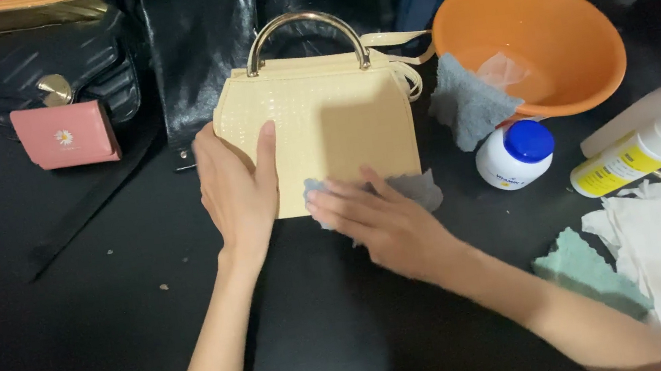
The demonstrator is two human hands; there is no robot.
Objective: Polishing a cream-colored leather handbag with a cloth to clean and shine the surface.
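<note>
**Hands wiping a cream handbag**

The right hand (382, 221) presses a small grey cloth (416, 189) flat on the lower edge of the cream handbag (323, 127), fingers straight and together. The left hand (235, 185) holds the bag's left side, fingers together. Behind, the orange bowl (547, 21) with another cloth stands near; a wide stroke could knock the white jar (514, 154).

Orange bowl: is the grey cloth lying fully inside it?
No, the grey cloth drapes over the orange bowl's front rim and hangs outside onto the black table.
</note>
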